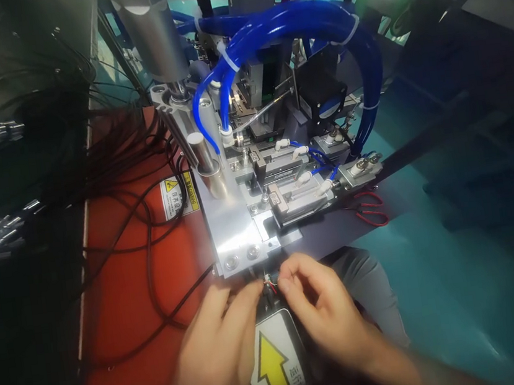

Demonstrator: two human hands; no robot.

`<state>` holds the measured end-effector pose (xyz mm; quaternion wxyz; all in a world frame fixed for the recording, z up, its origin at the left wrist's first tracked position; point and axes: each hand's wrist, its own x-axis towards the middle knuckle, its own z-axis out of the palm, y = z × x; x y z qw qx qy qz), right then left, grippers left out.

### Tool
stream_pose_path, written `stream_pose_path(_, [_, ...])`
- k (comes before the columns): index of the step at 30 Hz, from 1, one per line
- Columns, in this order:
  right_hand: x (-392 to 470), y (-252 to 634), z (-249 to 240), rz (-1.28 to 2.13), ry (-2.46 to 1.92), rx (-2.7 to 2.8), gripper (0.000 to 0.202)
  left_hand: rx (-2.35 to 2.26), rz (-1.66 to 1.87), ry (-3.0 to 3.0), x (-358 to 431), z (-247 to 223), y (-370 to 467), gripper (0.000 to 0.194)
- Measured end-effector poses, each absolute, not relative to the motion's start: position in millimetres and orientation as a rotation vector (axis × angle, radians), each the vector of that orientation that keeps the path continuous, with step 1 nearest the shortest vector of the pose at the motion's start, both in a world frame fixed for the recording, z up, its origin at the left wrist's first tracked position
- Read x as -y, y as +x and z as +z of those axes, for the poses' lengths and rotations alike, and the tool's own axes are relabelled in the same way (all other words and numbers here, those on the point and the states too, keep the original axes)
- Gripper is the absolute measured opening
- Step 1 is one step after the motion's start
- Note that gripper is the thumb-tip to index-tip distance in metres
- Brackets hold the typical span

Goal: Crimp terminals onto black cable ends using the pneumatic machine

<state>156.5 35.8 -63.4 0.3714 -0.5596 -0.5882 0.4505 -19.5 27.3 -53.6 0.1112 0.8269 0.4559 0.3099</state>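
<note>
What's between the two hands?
Head view: thin wires, one of them red, at the fingertips; lower in the picture, a white label with a yellow arrow.

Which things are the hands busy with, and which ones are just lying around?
In the job:
- left hand
- right hand
- thin wires at the fingers
- probably the machine

Seemingly just lying about:
- black cables
- red-handled tool

metal plate (pixel 235 226) is blocking forward reach | thin wires (pixel 273 288) are spanning the gap between left hand (pixel 215 347) and right hand (pixel 325 309) | left: black cables (pixel 149 274) are looping over red panel (pixel 116 309) | right: trouser leg (pixel 374 284) is crowding, room is opening beyond over teal floor (pixel 457 293)
</note>
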Motion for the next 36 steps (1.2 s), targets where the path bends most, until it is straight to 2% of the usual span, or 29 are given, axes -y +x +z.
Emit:
stream_pose_path(10, [-39.8,161.2,-59.9,1.034,-1.397,1.61,0.012,-1.358,0.933,2.439,-30.0,-47.6,-14.2,0.023])
stream_pose_path(19, [-33.5,155.3,-61.5,1.189,-1.488,1.507,0.011,-1.38,0.89,2.414,-27.0,-53.4,-18.1,0.023])
stream_pose_path(28, [-35.3,159.6,-56.3,0.793,-1.399,1.79,0.013,-1.396,0.866,2.37,-26.4,-53.2,-18.0,0.022])
stream_pose_path(36, [-41.8,161.4,-53.4,0.895,-1.329,1.8,0.013,-1.389,0.917,2.339,-29.2,-51.6,-13.9,0.02])
